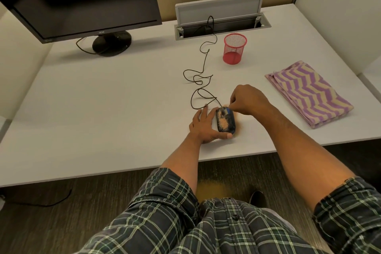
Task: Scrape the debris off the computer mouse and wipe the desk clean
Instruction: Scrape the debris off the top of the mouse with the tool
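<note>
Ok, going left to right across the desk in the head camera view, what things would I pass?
Monitor → left hand → mouse → right hand → striped towel. The mouse cable and the red mesh cup sit farther back, above the mouse and hands, so their place in the order is unclear.

Warm, even overhead light; soft shadows fall on the white laminate worktop (103,99); wide-angle bending curves the edges; slight softness throughout.

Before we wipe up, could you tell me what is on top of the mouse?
Tan debris covers the mouse. The right hand hides its front.
</note>
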A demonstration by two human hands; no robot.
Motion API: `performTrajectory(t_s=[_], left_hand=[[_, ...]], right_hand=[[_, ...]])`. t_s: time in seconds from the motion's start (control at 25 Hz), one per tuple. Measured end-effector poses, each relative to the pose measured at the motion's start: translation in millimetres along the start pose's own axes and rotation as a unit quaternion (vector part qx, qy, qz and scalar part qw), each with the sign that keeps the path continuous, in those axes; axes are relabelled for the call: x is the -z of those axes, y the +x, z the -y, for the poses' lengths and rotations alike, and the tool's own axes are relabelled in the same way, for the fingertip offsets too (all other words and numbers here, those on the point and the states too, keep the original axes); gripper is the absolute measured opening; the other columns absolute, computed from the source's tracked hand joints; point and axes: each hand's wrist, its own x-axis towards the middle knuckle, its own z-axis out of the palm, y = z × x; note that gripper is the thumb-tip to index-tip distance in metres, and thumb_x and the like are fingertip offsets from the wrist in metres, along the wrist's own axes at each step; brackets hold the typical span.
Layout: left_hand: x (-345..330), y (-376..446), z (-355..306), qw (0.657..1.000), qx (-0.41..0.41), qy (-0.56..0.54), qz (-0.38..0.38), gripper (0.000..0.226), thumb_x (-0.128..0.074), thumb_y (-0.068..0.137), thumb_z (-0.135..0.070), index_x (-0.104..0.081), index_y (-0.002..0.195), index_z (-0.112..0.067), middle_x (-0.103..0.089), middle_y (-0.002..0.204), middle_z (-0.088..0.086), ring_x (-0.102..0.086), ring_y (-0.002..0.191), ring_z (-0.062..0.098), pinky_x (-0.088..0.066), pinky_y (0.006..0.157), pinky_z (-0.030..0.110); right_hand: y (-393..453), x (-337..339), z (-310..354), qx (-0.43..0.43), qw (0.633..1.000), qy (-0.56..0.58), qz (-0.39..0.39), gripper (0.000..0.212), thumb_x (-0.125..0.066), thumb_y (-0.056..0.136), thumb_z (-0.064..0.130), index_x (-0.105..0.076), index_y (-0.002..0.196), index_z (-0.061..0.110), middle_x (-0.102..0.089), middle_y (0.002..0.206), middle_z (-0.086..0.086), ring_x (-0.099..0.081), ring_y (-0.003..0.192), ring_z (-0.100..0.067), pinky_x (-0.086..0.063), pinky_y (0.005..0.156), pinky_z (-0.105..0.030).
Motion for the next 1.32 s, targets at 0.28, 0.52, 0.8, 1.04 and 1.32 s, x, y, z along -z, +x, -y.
performTrajectory(t_s=[0.28,0.52,0.8,1.04,1.32], left_hand=[[-1.5,1.6,1.1,1.000,0.001,0.000,-0.001,0.121,-0.074,0.068,-0.075,0.001,0.157,-0.046,0.020,0.166,-0.010,0.017,0.153,0.021,-0.004,0.121,0.055],[-1.6,1.3,1.4,1.000,-0.002,-0.005,-0.001,0.120,-0.075,0.068,-0.074,0.000,0.158,-0.045,0.021,0.165,-0.010,0.018,0.152,0.019,-0.003,0.121,0.056],[-1.3,1.4,1.5,1.000,0.000,-0.009,0.003,0.120,-0.075,0.068,-0.074,0.000,0.157,-0.047,0.022,0.165,-0.012,0.018,0.152,0.019,-0.003,0.121,0.055],[-1.2,1.6,1.3,1.000,0.000,-0.005,0.002,0.120,-0.074,0.068,-0.074,0.001,0.157,-0.046,0.021,0.165,-0.012,0.017,0.152,0.019,-0.004,0.121,0.055],[-0.2,1.7,1.2,1.000,0.000,-0.008,0.005,0.120,-0.075,0.068,-0.074,0.001,0.157,-0.046,0.022,0.165,-0.011,0.018,0.152,0.019,-0.003,0.121,0.055]], right_hand=[[-2.0,0.4,1.7,-0.004,0.998,-0.060,0.001,0.019,-0.074,0.080,0.025,-0.077,0.097,0.016,-0.073,0.090,-0.002,-0.065,0.076,-0.019,-0.052,0.065,-0.029],[-2.6,3.9,0.5,0.011,0.996,-0.080,0.025,0.017,-0.076,0.078,0.028,-0.077,0.093,0.018,-0.072,0.085,0.000,-0.064,0.075,-0.019,-0.051,0.064,-0.030],[-0.6,7.9,-0.9,0.036,0.998,-0.041,0.035,0.017,-0.074,0.082,0.030,-0.079,0.094,0.019,-0.072,0.083,0.003,-0.063,0.074,-0.013,-0.042,0.055,-0.024],[1.3,4.8,-0.9,0.032,0.999,-0.015,0.007,0.014,-0.074,0.082,0.029,-0.079,0.091,0.020,-0.074,0.088,0.002,-0.063,0.075,-0.015,-0.042,0.055,-0.024],[1.9,-0.4,0.5,0.019,0.999,-0.015,0.032,0.017,-0.075,0.080,0.030,-0.079,0.092,0.018,-0.073,0.086,0.001,-0.064,0.076,-0.016,-0.050,0.061,-0.028]])
